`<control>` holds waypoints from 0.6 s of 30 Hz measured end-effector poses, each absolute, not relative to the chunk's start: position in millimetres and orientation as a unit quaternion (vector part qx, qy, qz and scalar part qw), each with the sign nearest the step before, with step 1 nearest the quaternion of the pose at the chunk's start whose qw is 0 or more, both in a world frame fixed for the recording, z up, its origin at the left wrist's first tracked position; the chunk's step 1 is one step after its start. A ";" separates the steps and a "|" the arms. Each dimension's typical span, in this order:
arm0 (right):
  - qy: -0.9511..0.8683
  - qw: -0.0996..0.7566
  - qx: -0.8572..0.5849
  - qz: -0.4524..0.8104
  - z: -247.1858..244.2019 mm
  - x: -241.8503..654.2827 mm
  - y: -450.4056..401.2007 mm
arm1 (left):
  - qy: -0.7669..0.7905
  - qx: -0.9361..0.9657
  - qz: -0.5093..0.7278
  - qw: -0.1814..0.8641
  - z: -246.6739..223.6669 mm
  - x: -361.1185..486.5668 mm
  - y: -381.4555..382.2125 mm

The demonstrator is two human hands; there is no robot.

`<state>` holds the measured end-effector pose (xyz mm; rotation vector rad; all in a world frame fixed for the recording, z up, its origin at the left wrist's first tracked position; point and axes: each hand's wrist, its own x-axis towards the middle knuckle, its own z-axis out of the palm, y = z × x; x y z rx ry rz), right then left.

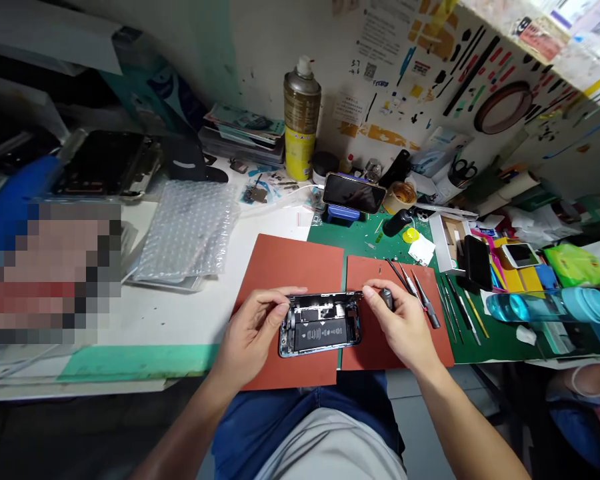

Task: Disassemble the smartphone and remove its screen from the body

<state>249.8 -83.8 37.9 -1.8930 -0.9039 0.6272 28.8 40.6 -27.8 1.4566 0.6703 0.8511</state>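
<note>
An opened phone (321,327) with its black battery and inner parts showing lies across two red-brown mats (300,267). My left hand (255,327) grips the phone's upper left corner, thumb on its edge and fingers behind it. At the phone's upper right corner is my right hand (397,320), its thumb and index finger pinched together; whatever lies between those fingertips is too small to make out. A dark screwdriver-like handle (387,298) shows by the right fingers. Tweezers and a pen-like tool (427,300) rest on the right mat.
Slim tools (463,310) and a blue bottle (550,305) lie on the right. Behind stand a propped phone (354,193) and a spray can (301,127). Bubble wrap (185,230) is on the left. Part of another person (587,400) shows at the lower right.
</note>
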 end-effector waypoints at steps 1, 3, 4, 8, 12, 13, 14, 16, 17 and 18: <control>-0.368 0.445 -0.774 0.261 36.0 249.4 -82.9 | 0.293 0.634 0.368 0.614 -27.2 27.9 39.9; -0.363 0.429 -0.780 0.277 35.0 249.1 -82.6 | 0.300 0.635 0.363 0.613 -23.3 24.6 41.6; -0.363 0.426 -0.783 0.273 35.1 248.9 -82.8 | 0.304 0.637 0.360 0.610 -19.3 22.9 45.1; -0.382 0.427 -0.775 0.264 34.7 247.1 -83.6 | 0.313 0.695 0.346 0.547 10.1 32.4 81.3; -0.408 0.439 -0.763 0.244 33.1 244.4 -84.2 | 0.169 0.844 0.251 0.442 31.8 88.5 125.1; -0.412 0.439 -0.762 0.238 32.9 244.0 -84.2 | 0.119 0.872 0.224 0.420 31.1 107.1 131.9; -0.416 0.438 -0.762 0.233 32.8 243.8 -84.2 | 0.075 0.893 0.201 0.396 27.6 125.4 136.7; -0.423 0.434 -0.761 0.233 32.8 244.0 -84.1 | 0.019 0.917 0.165 0.362 14.8 157.0 141.4; -0.425 0.432 -0.760 0.235 33.0 244.3 -84.0 | 0.007 0.923 0.156 0.351 7.0 168.8 142.2; -0.426 0.431 -0.759 0.238 33.3 244.7 -84.0 | -0.001 0.928 0.150 0.342 -0.8 177.7 142.6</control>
